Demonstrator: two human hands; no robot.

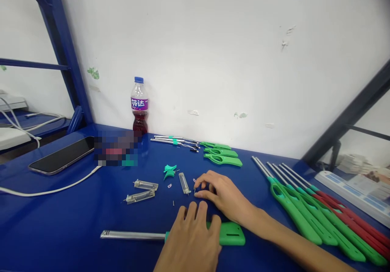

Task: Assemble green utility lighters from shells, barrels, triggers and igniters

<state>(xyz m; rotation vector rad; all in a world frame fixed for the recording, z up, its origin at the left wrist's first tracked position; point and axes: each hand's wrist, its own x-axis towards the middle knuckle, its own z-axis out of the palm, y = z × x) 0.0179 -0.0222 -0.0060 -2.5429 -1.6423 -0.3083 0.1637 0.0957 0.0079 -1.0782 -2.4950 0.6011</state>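
My left hand [191, 239] lies over the green handle of a long-nosed lighter [233, 234], its fingers curled across it. The lighter's metal tube points left. Above it, my right hand [224, 193] has thumb and forefinger bent in a pinch around a small metal screw [195, 190], partly hidden by the fingertips. A clear fuel tank [184, 183] lies just left of those fingertips. Two more clear tanks, one a fuel tank [140, 197], rest farther left. Teal triggers [170, 171] sit behind, and a loose screw [173, 203] lies between the hands.
Assembled green and red lighters [295, 207] lie in a row at the right. Green handle shells [224, 160] and metal tubes with wires [173, 140] lie by the wall. A drink bottle [139, 105], a phone [63, 155] and a white cable [61, 191] are at the left.
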